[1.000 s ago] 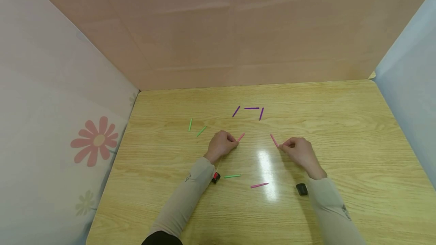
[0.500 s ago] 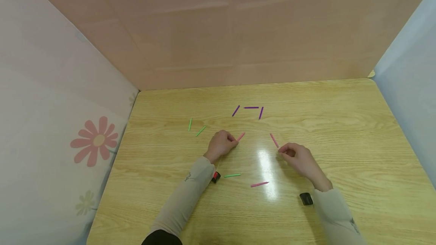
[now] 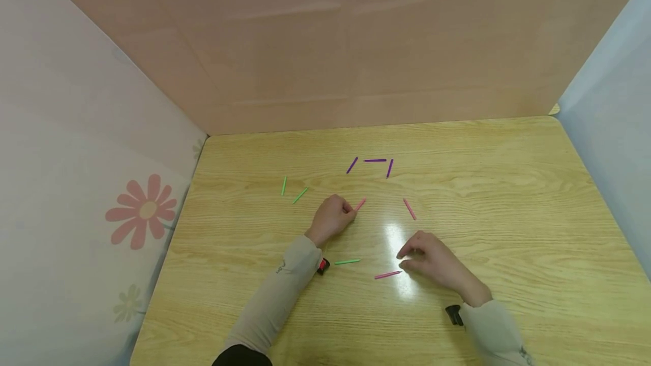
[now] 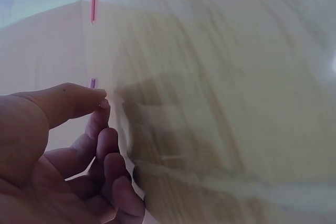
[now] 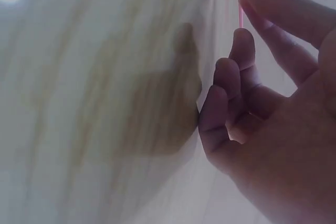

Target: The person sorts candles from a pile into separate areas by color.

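Note:
My left hand [image 3: 333, 220] rests low over the table and pinches the near end of a slanted pink stick [image 3: 360, 204] between thumb and forefinger. In the left wrist view its thumb and forefinger tips meet. My right hand [image 3: 432, 261] holds nothing; its thumb and forefinger are parted beside the tip of another pink stick [image 3: 387, 275], which lies nearly level with a pointed end toward the hand. A third pink stick [image 3: 409, 209] lies slanted beyond the right hand. The right wrist view shows a thin pink stick [image 5: 241, 17] past the fingertips.
Several purple sticks [image 3: 375, 160] form an open-bottomed shape at the back of the wooden table [image 3: 508, 185]. Two green sticks [image 3: 300, 195] lie left of the left hand, and one green stick [image 3: 347, 261] lies nearer, between the arms. A cardboard-coloured panel [image 3: 356, 72] closes off the back.
My right hand has let go of the slanted pink stick at right and moved nearer and leftward to the front pink stick, its fingers parting. The left hand has stayed put.

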